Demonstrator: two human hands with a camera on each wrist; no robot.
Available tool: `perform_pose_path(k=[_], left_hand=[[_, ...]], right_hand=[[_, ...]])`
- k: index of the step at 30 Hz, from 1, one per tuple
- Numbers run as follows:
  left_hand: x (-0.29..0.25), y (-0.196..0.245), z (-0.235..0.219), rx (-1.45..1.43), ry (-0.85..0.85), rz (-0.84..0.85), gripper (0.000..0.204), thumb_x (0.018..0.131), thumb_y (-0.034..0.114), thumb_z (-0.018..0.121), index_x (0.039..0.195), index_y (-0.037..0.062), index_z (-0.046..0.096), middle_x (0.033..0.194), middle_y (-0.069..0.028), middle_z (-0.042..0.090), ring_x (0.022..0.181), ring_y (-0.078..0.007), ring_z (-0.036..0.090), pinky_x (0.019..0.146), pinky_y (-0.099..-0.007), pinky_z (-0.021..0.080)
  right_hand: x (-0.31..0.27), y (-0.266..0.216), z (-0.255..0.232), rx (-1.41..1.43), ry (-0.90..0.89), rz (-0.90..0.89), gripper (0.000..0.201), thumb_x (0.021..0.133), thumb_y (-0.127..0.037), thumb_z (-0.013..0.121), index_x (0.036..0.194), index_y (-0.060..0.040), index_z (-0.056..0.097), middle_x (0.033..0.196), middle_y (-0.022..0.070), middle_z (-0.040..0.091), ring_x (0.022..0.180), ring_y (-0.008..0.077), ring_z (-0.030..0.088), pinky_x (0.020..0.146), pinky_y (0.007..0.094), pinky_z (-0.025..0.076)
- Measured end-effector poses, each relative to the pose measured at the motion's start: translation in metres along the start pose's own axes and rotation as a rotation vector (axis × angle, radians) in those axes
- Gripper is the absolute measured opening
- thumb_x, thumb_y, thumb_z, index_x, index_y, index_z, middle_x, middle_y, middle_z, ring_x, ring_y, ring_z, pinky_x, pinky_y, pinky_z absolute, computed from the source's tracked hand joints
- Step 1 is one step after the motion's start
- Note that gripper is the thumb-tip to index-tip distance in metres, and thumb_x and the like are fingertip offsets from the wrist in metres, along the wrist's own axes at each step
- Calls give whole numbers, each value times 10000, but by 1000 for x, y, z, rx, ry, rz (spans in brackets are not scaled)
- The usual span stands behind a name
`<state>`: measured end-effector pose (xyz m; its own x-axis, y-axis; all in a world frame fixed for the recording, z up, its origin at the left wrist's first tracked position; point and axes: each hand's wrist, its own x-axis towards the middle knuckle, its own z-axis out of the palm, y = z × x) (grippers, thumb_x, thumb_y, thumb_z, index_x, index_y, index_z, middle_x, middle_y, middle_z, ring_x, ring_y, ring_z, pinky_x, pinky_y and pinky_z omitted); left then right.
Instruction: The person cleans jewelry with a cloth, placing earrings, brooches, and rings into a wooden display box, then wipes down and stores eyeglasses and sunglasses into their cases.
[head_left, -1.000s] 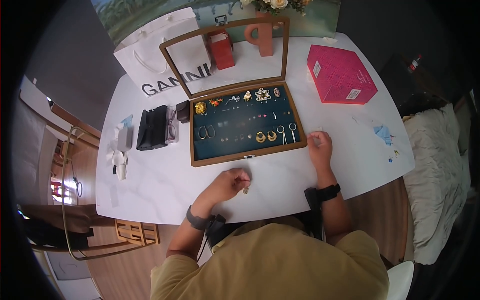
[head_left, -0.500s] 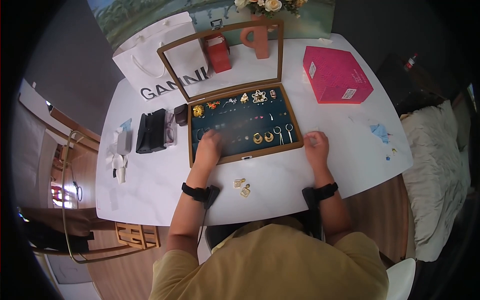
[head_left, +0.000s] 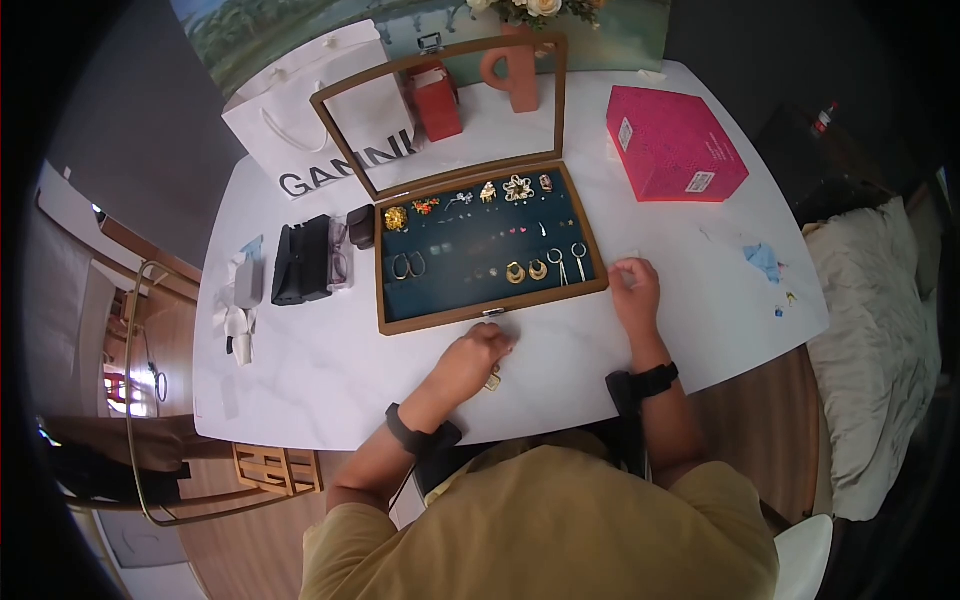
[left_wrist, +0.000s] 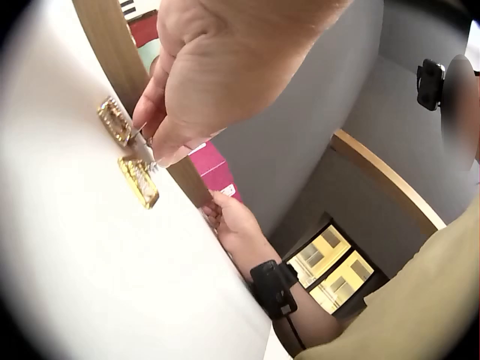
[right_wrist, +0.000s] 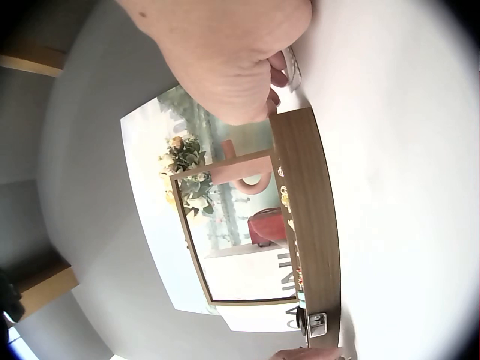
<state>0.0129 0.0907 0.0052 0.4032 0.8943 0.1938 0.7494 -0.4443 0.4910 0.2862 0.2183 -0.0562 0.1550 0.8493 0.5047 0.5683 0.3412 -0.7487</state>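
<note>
The left hand [head_left: 467, 368] is low over the table in front of the display case [head_left: 440, 322]. In the left wrist view, its thumb and fingers [left_wrist: 171, 142] pinch the upper end of a gold square earring [left_wrist: 138, 182], and a second gold earring [left_wrist: 115, 121] lies beside it. Close to the case's right front corner, the right hand [head_left: 635, 292] rests on the table with loosely curled fingers. A small pale, shiny item [right_wrist: 292, 70] lies against those fingers; whether they grip it is unclear. Inside the case, rows of jewellery include gold hoops [head_left: 515, 272] and silver hoops [head_left: 408, 265].
The glass lid [head_left: 566, 100] stands raised behind the case. A white paper bag [head_left: 300, 120], a black case [head_left: 303, 262] and glasses [head_left: 340, 265] are left. A pink box [head_left: 675, 145] is back right, blue plastic [head_left: 762, 262] farther right, a red box [head_left: 437, 105] behind.
The left hand left the earrings on the table, reached over the case's left part, then came back down to the earrings. The right hand has stayed by the case corner.
</note>
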Motion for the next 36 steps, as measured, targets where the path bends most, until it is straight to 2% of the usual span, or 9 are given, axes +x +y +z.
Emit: perform_pose_path(k=[3, 6, 9, 12, 18, 24, 27, 30, 36], left_hand=[[3, 4, -9, -7, -130, -8, 170, 779, 88, 691, 939, 30, 682, 923, -139, 652, 864, -340, 628, 731, -402, 536], [17, -17, -13, -20, 113, 33, 179, 762, 121, 717, 917, 38, 682, 929, -143, 649, 899, -340, 614, 758, -414, 527], [39, -27, -30, 69, 299, -199, 173, 749, 130, 725, 891, 43, 680, 968, -145, 650, 958, -332, 599, 814, -420, 508], [54, -43, -40, 148, 273, -68, 179, 773, 91, 727, 942, 50, 683, 912, -123, 633, 838, -336, 633, 746, -397, 525], [64, -72, -24, 105, 264, -18, 84, 814, 44, 667, 896, 37, 653, 902, -143, 615, 832, -358, 626, 735, -402, 519], [63, -60, -23, 113, 305, -45, 61, 834, 27, 633, 893, 34, 646, 923, -143, 613, 834, -360, 626, 725, -407, 522], [62, -60, -22, 110, 309, -45, 74, 832, 23, 631, 903, 35, 650, 925, -140, 610, 825, -357, 627, 724, -406, 523], [62, -61, -17, 87, 287, 35, 86, 827, 21, 636, 909, 36, 657, 913, -133, 614, 822, -350, 632, 722, -404, 525], [66, -52, -22, 110, 282, -20, 95, 806, 5, 659, 896, 34, 668, 907, -127, 632, 815, -337, 641, 705, -390, 530]], right_hand=[[0, -2, 0, -8, 10, -16, 63, 753, -76, 697, 776, -65, 640, 862, 85, 655, 864, 303, 609, 791, 395, 480], [0, -3, 0, -27, 5, -13, 69, 751, -80, 700, 773, -64, 636, 855, 85, 654, 861, 305, 610, 789, 394, 480], [0, 1, 0, -2, 9, -15, 71, 750, -85, 701, 772, -66, 636, 848, 84, 651, 855, 306, 611, 791, 395, 479], [0, 2, 1, 9, 12, -19, 69, 753, -90, 702, 772, -71, 638, 844, 84, 650, 849, 305, 611, 788, 396, 479], [0, -2, 0, -35, 12, -24, 66, 762, -96, 702, 776, -73, 641, 848, 82, 650, 857, 302, 611, 796, 391, 479], [0, -6, -3, -27, -30, 30, 60, 782, -101, 699, 802, -62, 658, 885, 79, 647, 896, 267, 605, 836, 361, 463], [0, -4, -2, -22, -32, 42, 59, 783, -102, 697, 805, -62, 660, 884, 78, 648, 897, 267, 606, 839, 361, 462], [0, -7, -3, -25, -35, 38, 53, 782, -98, 694, 802, -61, 662, 882, 80, 650, 897, 267, 608, 839, 359, 463], [0, -1, 0, -8, 3, 6, 59, 766, -94, 699, 774, -63, 649, 849, 90, 657, 864, 297, 614, 811, 387, 479]])
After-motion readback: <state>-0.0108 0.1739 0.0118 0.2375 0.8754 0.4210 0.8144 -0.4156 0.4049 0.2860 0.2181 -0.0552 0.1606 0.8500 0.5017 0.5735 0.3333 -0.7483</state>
